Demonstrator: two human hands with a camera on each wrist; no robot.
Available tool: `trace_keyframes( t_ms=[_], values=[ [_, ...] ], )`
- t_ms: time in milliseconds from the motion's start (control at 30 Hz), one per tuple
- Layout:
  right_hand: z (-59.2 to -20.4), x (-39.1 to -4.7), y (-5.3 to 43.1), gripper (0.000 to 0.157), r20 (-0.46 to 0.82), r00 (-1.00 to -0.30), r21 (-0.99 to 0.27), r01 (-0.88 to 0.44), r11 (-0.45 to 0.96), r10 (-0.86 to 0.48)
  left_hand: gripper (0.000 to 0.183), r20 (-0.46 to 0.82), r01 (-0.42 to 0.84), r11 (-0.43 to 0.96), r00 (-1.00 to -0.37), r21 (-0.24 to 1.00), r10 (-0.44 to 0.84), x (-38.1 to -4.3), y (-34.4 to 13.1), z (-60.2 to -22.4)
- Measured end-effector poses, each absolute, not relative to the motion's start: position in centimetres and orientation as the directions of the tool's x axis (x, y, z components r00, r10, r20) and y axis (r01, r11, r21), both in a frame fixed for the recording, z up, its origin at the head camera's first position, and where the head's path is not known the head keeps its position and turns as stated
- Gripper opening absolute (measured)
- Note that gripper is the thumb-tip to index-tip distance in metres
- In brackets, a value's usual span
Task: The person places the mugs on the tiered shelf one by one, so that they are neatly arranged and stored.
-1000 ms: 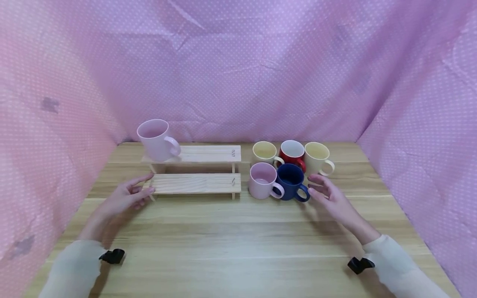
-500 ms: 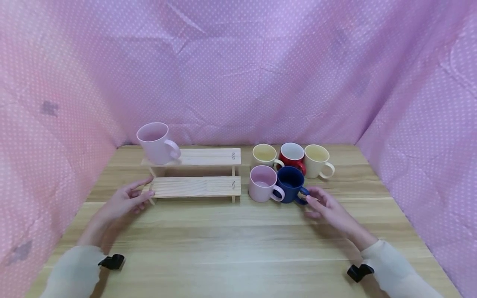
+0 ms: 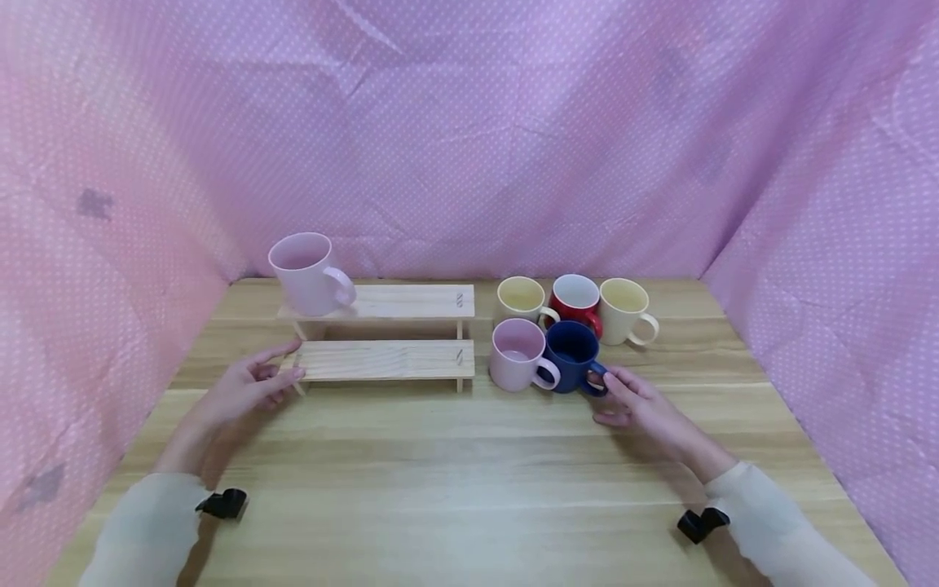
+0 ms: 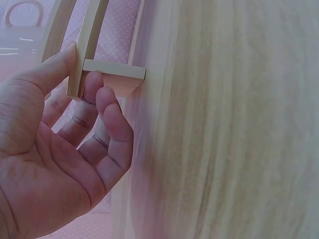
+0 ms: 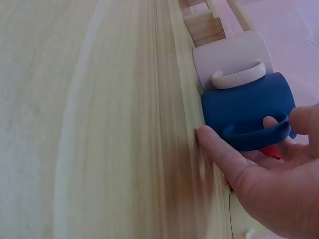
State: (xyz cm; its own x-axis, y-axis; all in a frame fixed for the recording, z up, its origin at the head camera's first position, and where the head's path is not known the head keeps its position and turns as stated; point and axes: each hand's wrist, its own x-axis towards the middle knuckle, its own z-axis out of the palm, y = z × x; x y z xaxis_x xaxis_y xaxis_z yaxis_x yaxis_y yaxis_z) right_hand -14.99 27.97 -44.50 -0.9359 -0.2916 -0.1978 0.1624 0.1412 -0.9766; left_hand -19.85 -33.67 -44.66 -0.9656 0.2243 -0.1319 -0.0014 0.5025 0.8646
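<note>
At the left end of the front, lower board of a two-tier wooden rack [image 3: 387, 360], my left hand [image 3: 245, 390] pinches the board's edge. In the left wrist view, the thumb [image 4: 62, 59] lies on the board's top and the fingers curl below it, by a leg. My right hand [image 3: 649, 412] pinches the handle of a dark blue mug [image 3: 572, 350]; in the right wrist view, a fingertip [image 5: 269, 121] shows through the handle loop with the thumb against its upper part. The blue mug stands upright on the table beside a pink mug [image 3: 509, 367].
A larger pale pink mug [image 3: 304, 281] stands on the rack's upper board at left. Behind the blue and pink mugs stand a yellow mug [image 3: 517, 302], a red mug [image 3: 575, 297] with white inside, and a cream mug [image 3: 619, 314]. Pink dotted cloth [image 3: 469, 163] surrounds the wooden table [image 3: 425, 489].
My right hand has moved slightly left and down from beside the blue mug and has taken its handle. The left hand keeps its grip on the rack.
</note>
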Motion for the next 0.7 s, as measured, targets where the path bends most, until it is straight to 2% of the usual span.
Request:
trace_keyframes(
  t_ms=[700],
  values=[
    [-44.53, -15.53, 27.87, 0.053, -0.235, -0.922, -0.967, 0.191, 0.168, -0.307, 0.069, -0.103, 0.019, 0.476, -0.968, 0.879, 0.230, -20.03, -33.65, -44.88]
  ],
)
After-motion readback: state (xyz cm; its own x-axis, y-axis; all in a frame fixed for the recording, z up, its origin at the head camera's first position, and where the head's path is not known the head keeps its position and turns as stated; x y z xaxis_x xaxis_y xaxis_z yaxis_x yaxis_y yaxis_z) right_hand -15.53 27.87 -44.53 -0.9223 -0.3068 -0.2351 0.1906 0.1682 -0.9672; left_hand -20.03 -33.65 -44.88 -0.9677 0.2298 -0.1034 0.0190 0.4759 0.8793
